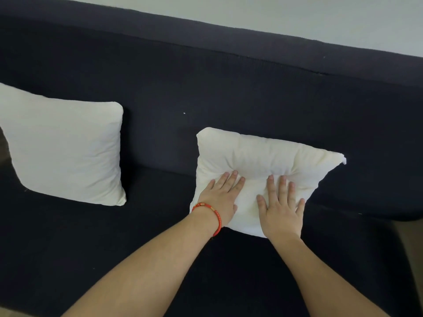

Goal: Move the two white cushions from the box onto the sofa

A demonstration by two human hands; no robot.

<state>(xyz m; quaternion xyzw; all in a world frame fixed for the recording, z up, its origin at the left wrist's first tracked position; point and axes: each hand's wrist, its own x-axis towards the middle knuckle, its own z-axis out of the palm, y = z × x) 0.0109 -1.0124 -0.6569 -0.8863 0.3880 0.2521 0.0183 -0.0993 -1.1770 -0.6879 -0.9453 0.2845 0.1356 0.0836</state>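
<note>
Two white cushions rest on a dark navy sofa (206, 88). The left cushion (66, 152) leans against the backrest, untouched. The right cushion (258, 156) also leans on the backrest, dented where both hands press flat on its front. My left hand (222, 197), with a red bracelet at the wrist, lies on its lower left part. My right hand (281, 207) lies on its lower right part. Both hands have their fingers spread and grip nothing. No box is in view.
The sofa seat (137, 225) stretches across the lower view, and its backrest runs diagonally below a pale wall (320, 19). A strip of brownish floor (412, 243) shows at the right edge.
</note>
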